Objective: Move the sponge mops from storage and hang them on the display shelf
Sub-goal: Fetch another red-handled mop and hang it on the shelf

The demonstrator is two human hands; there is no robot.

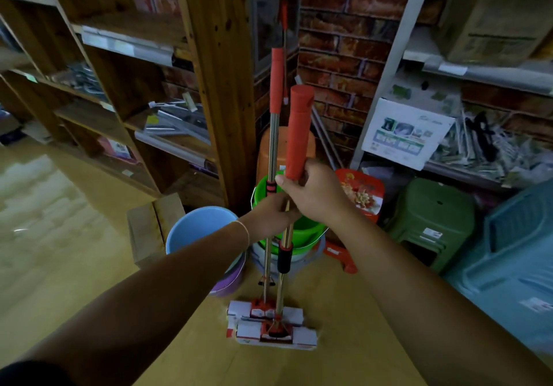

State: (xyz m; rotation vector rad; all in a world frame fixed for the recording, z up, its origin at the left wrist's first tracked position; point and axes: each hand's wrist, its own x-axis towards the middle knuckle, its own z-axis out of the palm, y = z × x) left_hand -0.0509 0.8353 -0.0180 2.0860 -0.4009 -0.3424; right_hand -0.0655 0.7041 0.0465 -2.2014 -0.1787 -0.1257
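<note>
Two sponge mops stand upright on the floor in front of me, each with a metal pole and a red foam grip. Their packaged white-and-red heads (270, 324) rest side by side on the floor. My right hand (314, 194) grips the nearer mop (297, 128) at the bottom of its red grip. My left hand (269, 215) is curled around the metal pole of the farther mop (276, 80), partly hidden behind my right hand. A third red-handled pole (283, 17) leans in the corner behind.
Stacked buckets, blue (200, 230) and green (299, 230), stand just behind the mops. A wooden shelf post (221, 86) rises on the left, a metal shelf (478, 68) on the right. Green stools (431, 221) and a blue crate (514, 260) sit at right. A brick-patterned wall (344, 41) fills the corner.
</note>
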